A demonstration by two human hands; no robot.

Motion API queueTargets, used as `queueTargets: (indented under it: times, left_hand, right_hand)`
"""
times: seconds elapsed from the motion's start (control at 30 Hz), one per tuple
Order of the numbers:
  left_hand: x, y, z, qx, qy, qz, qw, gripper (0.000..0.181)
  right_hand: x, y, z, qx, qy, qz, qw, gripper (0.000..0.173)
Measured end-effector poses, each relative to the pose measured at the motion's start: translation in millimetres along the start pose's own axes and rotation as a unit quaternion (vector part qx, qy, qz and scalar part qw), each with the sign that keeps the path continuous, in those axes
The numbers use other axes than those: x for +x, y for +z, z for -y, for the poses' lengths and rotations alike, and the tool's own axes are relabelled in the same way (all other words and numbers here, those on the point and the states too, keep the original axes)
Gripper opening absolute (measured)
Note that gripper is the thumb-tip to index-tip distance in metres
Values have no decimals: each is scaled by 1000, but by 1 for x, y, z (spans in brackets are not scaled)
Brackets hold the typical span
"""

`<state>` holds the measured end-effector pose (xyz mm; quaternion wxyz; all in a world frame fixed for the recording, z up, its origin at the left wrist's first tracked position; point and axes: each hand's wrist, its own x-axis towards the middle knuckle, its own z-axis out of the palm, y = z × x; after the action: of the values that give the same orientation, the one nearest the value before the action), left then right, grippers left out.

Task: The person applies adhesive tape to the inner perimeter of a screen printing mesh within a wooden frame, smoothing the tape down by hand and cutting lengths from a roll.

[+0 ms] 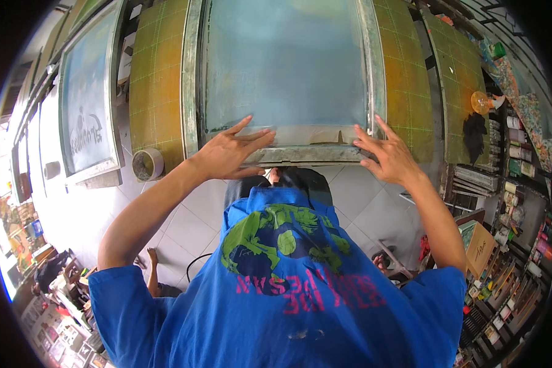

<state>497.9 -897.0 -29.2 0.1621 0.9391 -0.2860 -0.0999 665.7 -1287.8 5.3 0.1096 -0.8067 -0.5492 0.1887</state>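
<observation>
Before me is a screen-printing frame [192, 78] with a blue-grey mesh [285, 69] stretched inside it. My left hand [227, 149] lies over its near left corner, fingers spread and pointing inward across the bottom rail [303, 155], the thumb along the near edge. At the near right corner, my right hand [386, 149] has its fingers apart, their tips on or just above the frame. Neither hand is closed around anything. A brown smear [333, 139] marks the pale strip of mesh near the bottom rail.
Beneath the frame lies a yellowish board with a green grid [158, 83]. A tape roll [148, 164] sits at its left corner. Another screen [87, 115] stands left. An orange-bodied bulb [480, 102] rests on the right-hand board. Shelves of containers [520, 161] line the right; another person's leg [152, 271] shows behind.
</observation>
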Motion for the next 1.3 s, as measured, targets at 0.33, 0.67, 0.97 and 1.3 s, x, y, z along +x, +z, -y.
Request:
queueTargets:
  times: [0.33, 0.67, 0.97, 1.3]
  left_hand:
    - [-23, -2, 1, 7, -55, -35, 998, 80]
    - [53, 4, -43, -14, -3, -103, 995, 81]
    - [118, 16, -36, 35, 52, -57, 996, 77]
    - [125, 15, -36, 50, 41, -47, 997, 77]
  right_hand:
    - [-15, 19, 5, -136, 9, -101, 985, 85]
    - [3, 19, 28, -25, 83, -175, 981, 76]
    - [25, 7, 27, -20, -8, -72, 997, 69]
    - [23, 17, 19, -13, -1, -95, 995, 70]
